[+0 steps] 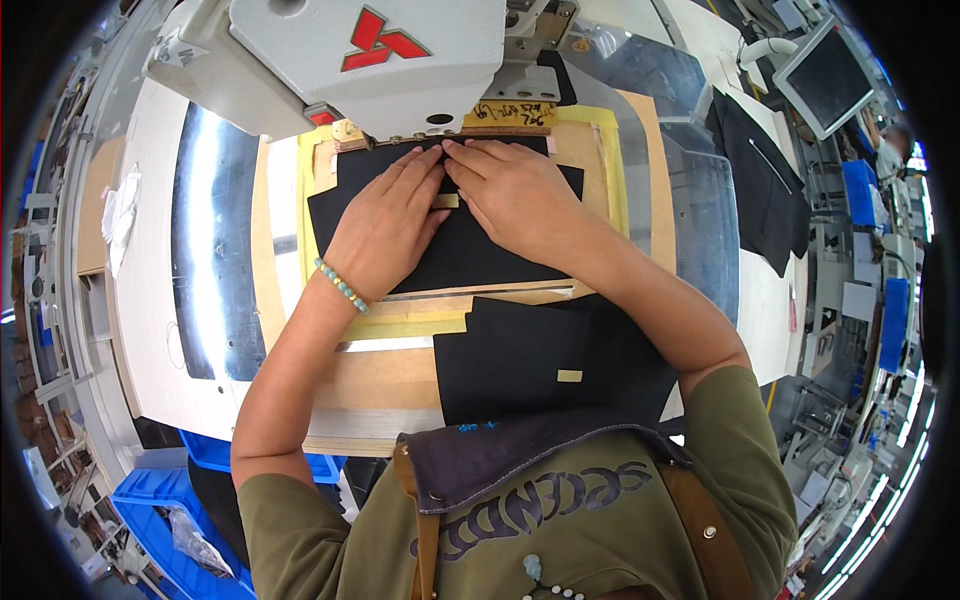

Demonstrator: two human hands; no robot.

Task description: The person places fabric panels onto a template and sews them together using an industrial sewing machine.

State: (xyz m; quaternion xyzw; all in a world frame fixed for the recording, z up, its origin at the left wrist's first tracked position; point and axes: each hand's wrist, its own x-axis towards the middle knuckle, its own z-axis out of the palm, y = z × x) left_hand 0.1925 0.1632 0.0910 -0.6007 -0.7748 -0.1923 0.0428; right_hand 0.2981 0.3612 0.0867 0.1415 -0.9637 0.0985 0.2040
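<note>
My left hand (388, 222) and my right hand (510, 192) lie flat, side by side, on a black fabric piece (470, 255). The fabric rests on a tan and yellow template board (620, 170) just under the white sewing machine head (340, 55). The fingertips of both hands point toward the machine, and a small yellow tape strip (445, 201) shows between the hands. Neither hand grips anything; the fingers are spread and pressing down. A beaded bracelet (342, 286) circles my left wrist.
A stack of black fabric pieces (530, 360) with a small yellow tag lies near my chest. More black pieces (765, 190) hang at the right. A monitor (825, 75) stands at the far right, blue crates (170, 510) sit at the lower left, and a shiny metal plate (215, 240) lies left.
</note>
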